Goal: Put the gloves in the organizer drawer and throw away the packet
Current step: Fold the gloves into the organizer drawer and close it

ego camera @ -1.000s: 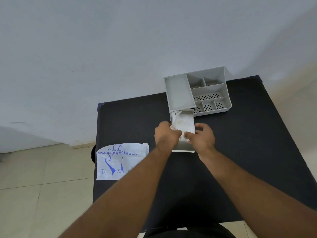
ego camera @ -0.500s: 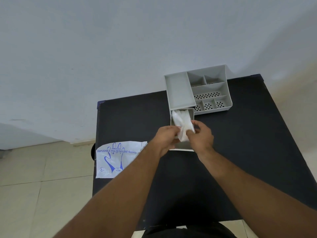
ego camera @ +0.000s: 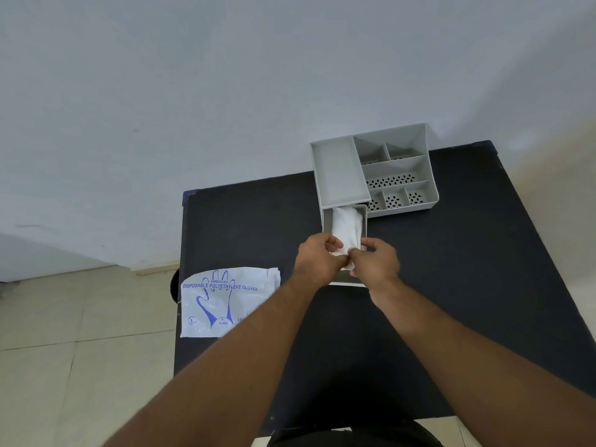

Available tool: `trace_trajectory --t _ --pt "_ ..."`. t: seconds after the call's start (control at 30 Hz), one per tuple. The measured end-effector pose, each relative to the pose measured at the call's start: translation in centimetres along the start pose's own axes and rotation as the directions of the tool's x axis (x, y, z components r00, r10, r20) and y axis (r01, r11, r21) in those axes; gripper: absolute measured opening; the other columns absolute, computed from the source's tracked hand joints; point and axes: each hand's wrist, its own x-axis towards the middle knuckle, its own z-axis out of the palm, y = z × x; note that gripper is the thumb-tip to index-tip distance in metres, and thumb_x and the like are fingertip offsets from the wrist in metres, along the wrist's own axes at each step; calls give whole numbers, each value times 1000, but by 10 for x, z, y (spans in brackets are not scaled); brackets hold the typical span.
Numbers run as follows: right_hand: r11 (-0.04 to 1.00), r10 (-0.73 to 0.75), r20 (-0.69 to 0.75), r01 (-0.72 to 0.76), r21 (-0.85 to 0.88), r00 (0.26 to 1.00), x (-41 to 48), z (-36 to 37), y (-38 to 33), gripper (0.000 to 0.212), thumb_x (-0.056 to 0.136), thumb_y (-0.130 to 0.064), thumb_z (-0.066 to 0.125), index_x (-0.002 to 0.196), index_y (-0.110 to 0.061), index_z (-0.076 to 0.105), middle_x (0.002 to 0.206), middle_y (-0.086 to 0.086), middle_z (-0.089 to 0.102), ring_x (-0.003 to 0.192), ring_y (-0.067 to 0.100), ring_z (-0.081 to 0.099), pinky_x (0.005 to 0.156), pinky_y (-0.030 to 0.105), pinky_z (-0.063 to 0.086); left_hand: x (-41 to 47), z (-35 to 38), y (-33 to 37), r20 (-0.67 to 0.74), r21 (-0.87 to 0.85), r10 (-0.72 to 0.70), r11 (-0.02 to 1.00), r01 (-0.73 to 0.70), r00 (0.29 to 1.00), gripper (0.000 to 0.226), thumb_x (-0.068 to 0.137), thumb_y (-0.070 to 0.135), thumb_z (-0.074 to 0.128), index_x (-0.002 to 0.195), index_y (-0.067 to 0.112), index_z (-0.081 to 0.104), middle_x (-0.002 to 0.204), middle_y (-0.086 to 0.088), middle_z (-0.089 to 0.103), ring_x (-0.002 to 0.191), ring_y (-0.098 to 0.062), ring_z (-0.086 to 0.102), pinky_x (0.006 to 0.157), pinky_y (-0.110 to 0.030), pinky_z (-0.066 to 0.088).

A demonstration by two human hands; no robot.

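Where half a second ago we lifted the bundle, the crumpled white polyethylene gloves [ego camera: 345,228] now lie in the pulled-out grey plastic drawer [ego camera: 326,224]; left hand [ego camera: 317,260] and right hand [ego camera: 375,263] both grip their near end, tucking. The printed packet [ego camera: 222,303] waits on the black desk [ego camera: 467,269].

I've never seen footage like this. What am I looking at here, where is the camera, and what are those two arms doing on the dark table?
There is no robot: the camera sits on a person's head, looking down at their own bare arms. On the black table stands a grey organizer with its small drawer pulled out. The left hand and right hand together grip a wad of white gloves and tuck it into the drawer. The empty glove packet lies at the table's left edge.
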Motion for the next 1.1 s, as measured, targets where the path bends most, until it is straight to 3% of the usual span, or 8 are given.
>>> trace_trajectory --t 0.13,0.23,0.33,0.4,0.5,0.67,0.83,1.1 --pt "995 -34 -11 33 -92 999 4 3 -4 40 84 -13 70 124 -15 65 84 -4 62 69 24 73 78 43 62 2 -9 -4 -90 12 4 1000 -3 996 25 85 20 68 110 19 70 100 6 69 95 -12 66 74 -20 49" --pt "978 -85 -19 79 -194 996 6 7 -3 41 81 -19 71 122 -21 65 100 3 71 76 28 74 79 43 61 1 -14 -4 -159 68 -43 996 55 986 44 87 27 69 129 21 58 122 1 63 103 -15 62 77 -25 47" --pt "954 -119 -25 108 -278 993 5 7 -4 42 82 -21 69 122 -27 60 92 1 72 75 25 72 75 43 61 2 -13 -7 9 85 -251 965 250 968 71 87 42 66 147 18 36 141 -7 51 119 -26 58 83 -32 47" --pt "927 -144 -29 125 -354 989 5 5 -4 41 83 -24 67 122 -30 58 93 1 72 77 21 68 70 36 57 -1 -13 -7 169 10 -400 915 404 901 74 89 51 59 150 17 33 139 -8 52 109 -28 65 72 -30 48" --pt "883 -181 3 163 -439 984 6 3 -2 38 87 -27 63 125 -30 56 101 1 71 78 20 60 57 27 42 -2 -11 -8 286 -113 -433 871 479 855 56 92 50 53 139 19 50 127 -4 63 86 -25 74 68 -32 49" --pt "851 -251 1 221 -476 968 10 1 0 37 91 -26 60 128 -26 58 111 6 70 90 26 65 68 29 45 2 -7 -7 284 -224 -409 851 475 867 35 93 35 57 122 15 62 111 -9 72 75 -26 74 52 -24 42" --pt "854 -275 2 245 -460 962 16 -2 -1 36 93 -22 59 129 -21 60 109 6 71 83 19 57 68 26 41 2 -8 -4 239 -249 -420 845 473 876 10 94 23 59 87 19 64 96 -9 71 60 -20 69 53 -26 37" --pt "720 -360 28 297 -628 932 14 -1 -3 34 89 -30 61 122 -22 69 111 5 74 99 29 69 81 35 56 6 -9 -7 141 -239 -383 881 407 913 22 86 25 73 102 16 63 100 -6 74 67 -21 75 39 -19 34"
